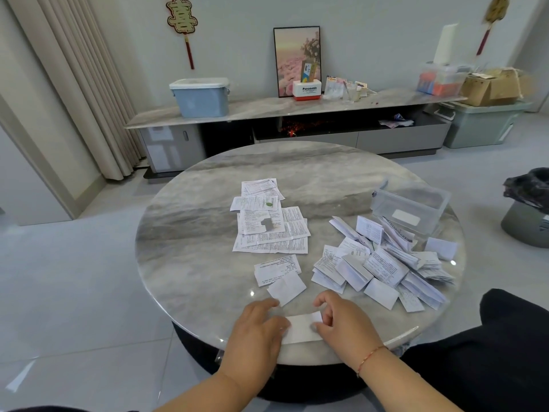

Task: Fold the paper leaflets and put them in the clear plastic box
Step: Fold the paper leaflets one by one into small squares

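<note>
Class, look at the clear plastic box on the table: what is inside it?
The clear plastic box looks empty apart from a white label on its wall; folded leaflets heaped against its near side hide the lower front corner.

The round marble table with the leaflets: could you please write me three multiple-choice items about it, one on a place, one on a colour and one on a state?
1. Where does the clear plastic box stand on the round marble table?
A. far right
B. near left
C. centre

2. What colour is the bracelet on the right wrist?
A. blue
B. red
C. black

3. What are the hands doing?
A. resting idle
B. lifting the box
C. working one leaflet

Answers: 1 A, the box stands beyond the folded-leaflet pile. 2 B, a thin red band shows on the wrist. 3 C, the left hand presses the white leaflet flat while the right hand pinches its end.
</note>
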Demonstrator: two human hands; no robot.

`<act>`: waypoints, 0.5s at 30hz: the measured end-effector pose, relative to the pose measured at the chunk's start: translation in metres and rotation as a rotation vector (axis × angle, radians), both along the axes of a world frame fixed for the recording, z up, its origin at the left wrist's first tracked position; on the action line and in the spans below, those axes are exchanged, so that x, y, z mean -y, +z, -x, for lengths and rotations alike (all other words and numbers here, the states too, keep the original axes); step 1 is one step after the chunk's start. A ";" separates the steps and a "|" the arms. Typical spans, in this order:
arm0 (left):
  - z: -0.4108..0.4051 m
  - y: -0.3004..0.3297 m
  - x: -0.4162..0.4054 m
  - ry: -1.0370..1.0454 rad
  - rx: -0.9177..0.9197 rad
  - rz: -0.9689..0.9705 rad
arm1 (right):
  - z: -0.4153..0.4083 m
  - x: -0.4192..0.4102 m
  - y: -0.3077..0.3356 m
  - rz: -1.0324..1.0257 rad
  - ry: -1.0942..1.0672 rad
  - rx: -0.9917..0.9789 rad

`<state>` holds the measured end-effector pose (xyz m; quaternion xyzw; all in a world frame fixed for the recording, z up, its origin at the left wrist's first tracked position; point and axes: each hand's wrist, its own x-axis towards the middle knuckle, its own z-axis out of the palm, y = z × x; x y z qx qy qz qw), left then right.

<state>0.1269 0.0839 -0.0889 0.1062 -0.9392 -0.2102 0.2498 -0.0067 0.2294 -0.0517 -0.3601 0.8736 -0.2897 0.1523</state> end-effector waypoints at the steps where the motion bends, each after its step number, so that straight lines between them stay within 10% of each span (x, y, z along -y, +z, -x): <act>1: -0.001 0.001 0.002 -0.046 0.010 0.024 | 0.000 0.001 0.000 -0.001 -0.010 -0.012; 10: -0.013 0.003 0.009 -0.327 -0.028 0.480 | -0.010 -0.004 0.003 0.078 0.292 -0.150; 15: -0.011 0.022 0.001 -0.117 -0.018 0.030 | -0.011 0.001 0.013 0.221 0.307 -0.101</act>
